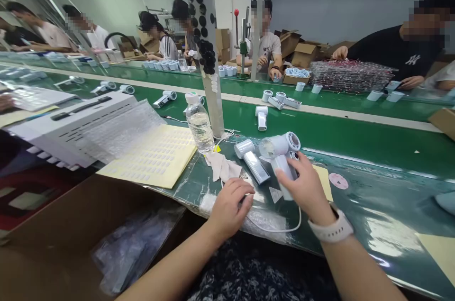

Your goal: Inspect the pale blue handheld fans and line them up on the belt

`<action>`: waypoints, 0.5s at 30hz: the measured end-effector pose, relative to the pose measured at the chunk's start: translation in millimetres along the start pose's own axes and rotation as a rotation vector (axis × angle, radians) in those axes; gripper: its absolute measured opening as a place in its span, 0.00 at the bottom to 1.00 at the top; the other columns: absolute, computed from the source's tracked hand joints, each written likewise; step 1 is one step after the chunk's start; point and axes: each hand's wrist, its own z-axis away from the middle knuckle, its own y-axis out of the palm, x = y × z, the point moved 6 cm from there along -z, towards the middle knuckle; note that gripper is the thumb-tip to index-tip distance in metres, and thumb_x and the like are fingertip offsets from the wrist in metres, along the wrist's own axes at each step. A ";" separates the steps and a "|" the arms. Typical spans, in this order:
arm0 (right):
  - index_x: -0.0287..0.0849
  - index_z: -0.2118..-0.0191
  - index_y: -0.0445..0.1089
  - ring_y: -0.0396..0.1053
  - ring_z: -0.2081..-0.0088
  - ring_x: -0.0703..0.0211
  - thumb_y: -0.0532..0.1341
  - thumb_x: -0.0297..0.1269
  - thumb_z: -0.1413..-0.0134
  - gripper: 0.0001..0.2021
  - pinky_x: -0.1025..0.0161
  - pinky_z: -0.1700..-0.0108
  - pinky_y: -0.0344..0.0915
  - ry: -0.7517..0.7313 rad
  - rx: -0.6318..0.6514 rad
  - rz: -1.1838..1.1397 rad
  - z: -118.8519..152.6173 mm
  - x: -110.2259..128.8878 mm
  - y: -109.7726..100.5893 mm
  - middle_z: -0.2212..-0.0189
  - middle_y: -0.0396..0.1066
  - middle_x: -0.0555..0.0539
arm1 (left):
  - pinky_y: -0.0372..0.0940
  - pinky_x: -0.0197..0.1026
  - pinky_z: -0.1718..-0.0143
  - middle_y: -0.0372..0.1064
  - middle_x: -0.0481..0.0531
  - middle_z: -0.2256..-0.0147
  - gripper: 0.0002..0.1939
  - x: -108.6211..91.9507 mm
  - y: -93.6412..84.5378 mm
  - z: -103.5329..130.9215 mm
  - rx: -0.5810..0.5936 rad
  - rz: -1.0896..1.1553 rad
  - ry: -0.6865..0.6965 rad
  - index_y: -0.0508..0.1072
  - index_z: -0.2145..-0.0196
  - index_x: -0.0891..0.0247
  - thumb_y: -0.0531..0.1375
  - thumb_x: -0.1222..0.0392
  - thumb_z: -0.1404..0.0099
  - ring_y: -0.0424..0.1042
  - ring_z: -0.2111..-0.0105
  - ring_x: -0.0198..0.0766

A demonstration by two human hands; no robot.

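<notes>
My right hand (307,187), with a pale watch strap on the wrist, has its thumb and fingers around the handle of a light-blue handheld fan (282,170). This fan is tilted over the bench, and a second round fan head (293,141) shows right behind it. Just left of it another handheld fan (256,167) lies on the green surface. My left hand (231,204) rests at the bench edge with loosely bent fingers, thumb apart, and nothing visible in it. Near its fingertips are a crumpled pale cloth (222,166) and a white cable (284,231).
A water bottle (199,123) stands beside a metal post (213,102). Left lie a yellow sticker sheet (156,159) and a white slotted case (81,123). A cardboard box (53,239) with plastic bags is below. More fans (262,118) sit on the green belt; several people work beyond.
</notes>
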 end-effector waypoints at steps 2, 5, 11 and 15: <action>0.38 0.46 0.73 0.51 0.33 0.35 0.57 0.53 0.42 0.26 0.39 0.37 0.56 -0.070 0.000 -0.142 25.5 18.1 -2.6 0.34 0.55 0.32 | 0.61 0.56 0.43 0.71 0.60 0.48 0.21 -0.8 10.7 0.9 0.004 0.367 -0.135 0.70 0.48 0.60 0.56 0.46 0.33 0.67 0.46 0.50; 0.41 0.41 0.69 0.48 0.31 0.34 0.56 0.54 0.39 0.28 0.37 0.35 0.52 -0.097 0.110 -0.306 56.0 40.5 2.4 0.32 0.50 0.34 | 0.59 0.55 0.39 0.65 0.60 0.41 0.34 -4.4 29.6 2.4 -0.045 0.922 -0.359 0.63 0.40 0.58 0.59 0.37 0.38 0.64 0.40 0.51; 0.50 0.41 0.64 0.50 0.31 0.42 0.56 0.47 0.37 0.20 0.41 0.35 0.53 -0.088 0.234 -0.541 78.0 48.9 -2.3 0.33 0.56 0.43 | 0.66 0.58 0.44 0.77 0.59 0.58 0.33 0.0 33.5 6.4 0.008 1.265 -0.587 0.75 0.60 0.61 0.62 0.29 0.48 0.72 0.47 0.57; 0.45 0.46 0.59 0.71 0.48 0.44 0.53 0.44 0.35 0.16 0.44 0.49 0.67 0.008 0.132 -0.565 66.6 18.2 -6.2 0.48 0.72 0.38 | 0.68 0.59 0.47 0.76 0.57 0.55 0.31 0.7 18.9 11.4 0.052 1.295 -0.519 0.75 0.69 0.61 0.62 0.27 0.50 0.73 0.50 0.56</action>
